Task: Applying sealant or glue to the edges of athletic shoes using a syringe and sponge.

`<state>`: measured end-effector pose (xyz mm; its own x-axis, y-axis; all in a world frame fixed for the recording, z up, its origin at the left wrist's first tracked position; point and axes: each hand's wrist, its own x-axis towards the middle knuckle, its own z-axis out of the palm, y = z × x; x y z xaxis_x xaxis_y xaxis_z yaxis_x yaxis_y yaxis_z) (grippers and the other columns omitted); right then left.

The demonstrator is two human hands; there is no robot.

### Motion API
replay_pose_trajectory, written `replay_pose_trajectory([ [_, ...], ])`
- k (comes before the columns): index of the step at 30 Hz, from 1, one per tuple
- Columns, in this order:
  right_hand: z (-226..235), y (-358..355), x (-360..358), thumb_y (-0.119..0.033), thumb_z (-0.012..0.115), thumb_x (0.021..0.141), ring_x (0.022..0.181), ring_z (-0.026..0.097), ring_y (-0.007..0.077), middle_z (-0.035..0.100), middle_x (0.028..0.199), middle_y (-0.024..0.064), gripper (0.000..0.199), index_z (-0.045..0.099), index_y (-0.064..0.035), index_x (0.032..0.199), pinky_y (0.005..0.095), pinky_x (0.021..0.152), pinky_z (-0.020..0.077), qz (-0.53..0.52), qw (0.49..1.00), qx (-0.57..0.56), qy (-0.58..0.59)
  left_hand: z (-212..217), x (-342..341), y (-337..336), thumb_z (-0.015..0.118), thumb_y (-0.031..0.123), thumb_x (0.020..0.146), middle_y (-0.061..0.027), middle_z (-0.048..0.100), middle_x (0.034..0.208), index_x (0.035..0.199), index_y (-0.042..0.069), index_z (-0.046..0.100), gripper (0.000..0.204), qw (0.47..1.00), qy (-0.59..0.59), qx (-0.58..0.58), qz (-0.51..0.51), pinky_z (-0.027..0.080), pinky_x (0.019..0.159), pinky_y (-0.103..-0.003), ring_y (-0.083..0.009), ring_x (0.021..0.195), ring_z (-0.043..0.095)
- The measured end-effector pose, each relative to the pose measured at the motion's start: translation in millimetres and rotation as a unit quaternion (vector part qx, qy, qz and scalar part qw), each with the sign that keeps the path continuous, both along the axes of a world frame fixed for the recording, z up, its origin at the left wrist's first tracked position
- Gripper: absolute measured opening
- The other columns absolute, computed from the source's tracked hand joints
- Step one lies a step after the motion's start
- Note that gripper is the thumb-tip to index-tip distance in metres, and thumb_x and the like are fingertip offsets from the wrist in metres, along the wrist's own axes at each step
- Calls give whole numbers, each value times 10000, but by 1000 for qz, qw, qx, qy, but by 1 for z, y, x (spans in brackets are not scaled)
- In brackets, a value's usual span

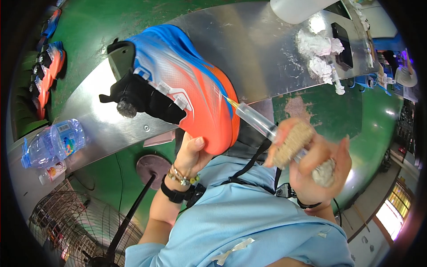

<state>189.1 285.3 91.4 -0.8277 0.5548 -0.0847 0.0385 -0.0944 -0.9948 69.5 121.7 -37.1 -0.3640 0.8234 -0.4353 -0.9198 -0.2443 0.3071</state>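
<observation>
Two-handed, clamps the left grip [193, 155] on the toe of an orange-and-blue mesh shoe [182, 71] over the silver metal surface [262, 58], apparently bracing it against the yellow-tipped clear plastic syringe [255, 119] clamped beside a beige fuzzy block [293, 142] in the right grip [315, 159].

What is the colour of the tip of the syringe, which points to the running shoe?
The syringe tip is amber-yellow; it shows in the head view.

Shoe [195, 89] partly hides left hand [194, 153]; right hand [321, 171] partly hides syringe [257, 119]; cut off: tub [297, 10] near far edge of tabletop [267, 53].
</observation>
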Motion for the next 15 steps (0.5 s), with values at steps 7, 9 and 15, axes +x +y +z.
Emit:
replay_pose_trajectory([
  [7,12,0,6,-262,481,836,563,544,303,463,865,235,353,407,-116,523,367,458,485,-78,994,-17,69,-10,1,59,807,326,612,-93,434,1300,1256,106,411,788,996,-37,82,-8,348,1011,-395,-229,1183,440],
  [9,15,1,5,-285,476,837,555,540,303,454,865,228,382,393,-130,498,364,443,483,-105,991,-33,76,-9,0,71,805,322,615,-112,403,1323,1258,111,413,782,995,-40,92,-10,347,1015,-386,-229,1186,438],
  [15,20,9,3,-443,200,879,496,476,287,417,828,223,560,321,-142,423,333,391,431,-147,988,-15,53,-6,-6,98,789,307,638,-150,295,1386,1284,107,381,789,991,-46,129,1,370,1024,-368,-240,1206,417],
])
